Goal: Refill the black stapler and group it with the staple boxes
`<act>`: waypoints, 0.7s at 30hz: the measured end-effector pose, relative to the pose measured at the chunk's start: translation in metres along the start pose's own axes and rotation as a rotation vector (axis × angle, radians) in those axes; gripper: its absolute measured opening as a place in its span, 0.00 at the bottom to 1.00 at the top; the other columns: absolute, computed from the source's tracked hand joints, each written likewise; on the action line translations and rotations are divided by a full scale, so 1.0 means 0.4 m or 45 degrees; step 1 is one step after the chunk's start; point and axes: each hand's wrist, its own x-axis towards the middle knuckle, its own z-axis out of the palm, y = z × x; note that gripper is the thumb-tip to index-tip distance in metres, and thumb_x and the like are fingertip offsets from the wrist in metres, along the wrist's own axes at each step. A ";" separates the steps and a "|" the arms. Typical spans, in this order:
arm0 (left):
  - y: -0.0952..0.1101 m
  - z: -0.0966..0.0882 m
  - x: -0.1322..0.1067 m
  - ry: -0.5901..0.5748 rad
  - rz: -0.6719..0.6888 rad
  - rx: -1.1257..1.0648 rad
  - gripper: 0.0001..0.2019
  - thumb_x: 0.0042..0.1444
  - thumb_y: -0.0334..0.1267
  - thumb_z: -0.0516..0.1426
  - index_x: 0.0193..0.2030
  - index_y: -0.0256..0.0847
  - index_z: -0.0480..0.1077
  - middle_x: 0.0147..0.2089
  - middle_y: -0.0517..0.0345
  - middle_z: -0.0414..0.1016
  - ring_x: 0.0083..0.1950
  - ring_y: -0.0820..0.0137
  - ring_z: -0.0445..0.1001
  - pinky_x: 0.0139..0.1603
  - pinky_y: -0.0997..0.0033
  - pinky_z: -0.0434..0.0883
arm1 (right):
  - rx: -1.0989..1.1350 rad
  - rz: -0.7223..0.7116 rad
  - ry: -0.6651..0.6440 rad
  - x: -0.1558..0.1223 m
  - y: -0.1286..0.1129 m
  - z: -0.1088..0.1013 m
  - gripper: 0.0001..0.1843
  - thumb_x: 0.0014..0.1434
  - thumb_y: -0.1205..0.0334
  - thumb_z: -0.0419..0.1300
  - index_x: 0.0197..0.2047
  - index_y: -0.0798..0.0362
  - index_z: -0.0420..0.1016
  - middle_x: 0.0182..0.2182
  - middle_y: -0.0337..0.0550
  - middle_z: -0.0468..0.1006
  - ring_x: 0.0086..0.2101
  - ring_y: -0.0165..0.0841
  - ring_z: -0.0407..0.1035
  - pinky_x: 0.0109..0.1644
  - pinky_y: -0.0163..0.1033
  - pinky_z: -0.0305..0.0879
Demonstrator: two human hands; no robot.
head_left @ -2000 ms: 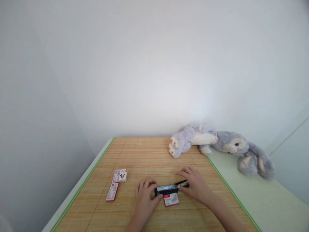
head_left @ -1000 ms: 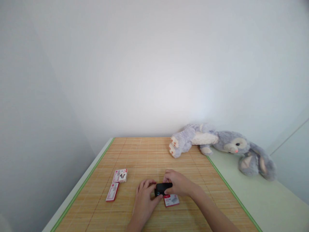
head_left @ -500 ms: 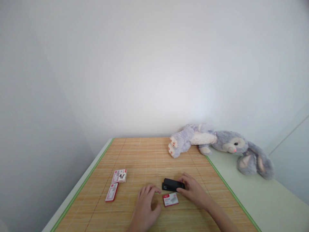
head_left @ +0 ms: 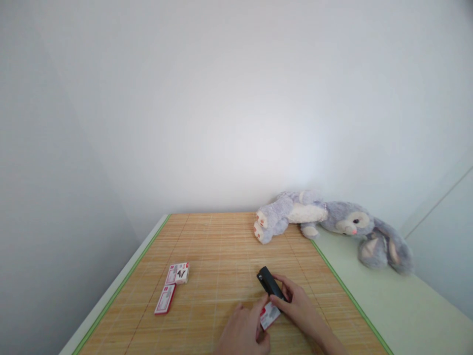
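Several unreadable labels (head_left: 165, 299), right fingers (head_left: 287, 283) clamped round stapler (head_left: 269, 279), grip of left fingers (head_left: 259, 306) unclear

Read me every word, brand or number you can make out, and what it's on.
No words or numbers are legible.
Box with dark picture: print too small.
Red-edged box beside it: print too small.
Partly covered box at the left hand: print blurred.
Black stapler: small pale mark, unreadable.

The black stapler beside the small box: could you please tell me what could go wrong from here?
The right hand grips the black stapler close against the small red-and-white box, so it might push the box askew. The left hand is close too, so the hands could bump.
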 end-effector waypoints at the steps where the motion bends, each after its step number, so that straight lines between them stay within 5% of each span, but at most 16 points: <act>1: 0.005 -0.004 0.006 0.023 0.022 -0.004 0.33 0.52 0.39 0.56 0.67 0.58 0.62 0.42 0.60 0.81 0.45 0.58 0.76 0.63 0.52 0.61 | 0.008 0.006 0.001 0.001 0.007 0.004 0.33 0.56 0.48 0.63 0.63 0.47 0.70 0.26 0.34 0.68 0.29 0.36 0.65 0.35 0.38 0.61; 4: 0.022 -0.022 0.021 0.109 0.078 0.007 0.23 0.52 0.43 0.59 0.57 0.59 0.71 0.51 0.58 0.78 0.52 0.55 0.73 0.61 0.53 0.62 | 0.024 0.011 0.038 -0.001 0.022 0.017 0.32 0.56 0.46 0.62 0.62 0.48 0.72 0.25 0.33 0.66 0.28 0.35 0.64 0.35 0.38 0.60; 10: 0.020 -0.016 0.016 0.119 0.085 -0.019 0.26 0.50 0.39 0.58 0.59 0.57 0.70 0.53 0.56 0.73 0.56 0.56 0.69 0.58 0.58 0.65 | -0.083 0.008 0.176 -0.020 0.022 0.042 0.28 0.60 0.45 0.58 0.60 0.49 0.73 0.26 0.35 0.69 0.29 0.36 0.67 0.36 0.39 0.61; 13: -0.010 -0.008 0.008 0.235 -0.034 0.039 0.28 0.49 0.37 0.58 0.59 0.57 0.70 0.52 0.57 0.75 0.54 0.57 0.71 0.58 0.58 0.64 | -0.156 0.019 0.183 -0.027 0.007 0.049 0.27 0.61 0.44 0.57 0.59 0.48 0.74 0.26 0.36 0.71 0.30 0.37 0.68 0.36 0.39 0.61; 17: -0.070 -0.028 -0.003 0.423 -0.217 0.043 0.19 0.58 0.46 0.56 0.56 0.51 0.72 0.53 0.55 0.77 0.56 0.56 0.72 0.60 0.57 0.63 | -0.202 0.047 0.179 -0.037 -0.024 0.067 0.27 0.62 0.41 0.56 0.58 0.47 0.74 0.27 0.38 0.74 0.32 0.39 0.70 0.40 0.42 0.62; 21: -0.120 -0.071 -0.020 0.278 -0.198 -0.021 0.40 0.40 0.52 0.70 0.62 0.50 0.68 0.60 0.54 0.74 0.59 0.54 0.71 0.61 0.59 0.63 | -0.154 0.056 0.130 -0.053 -0.053 0.095 0.34 0.59 0.41 0.61 0.64 0.48 0.68 0.35 0.41 0.79 0.38 0.41 0.71 0.47 0.43 0.63</act>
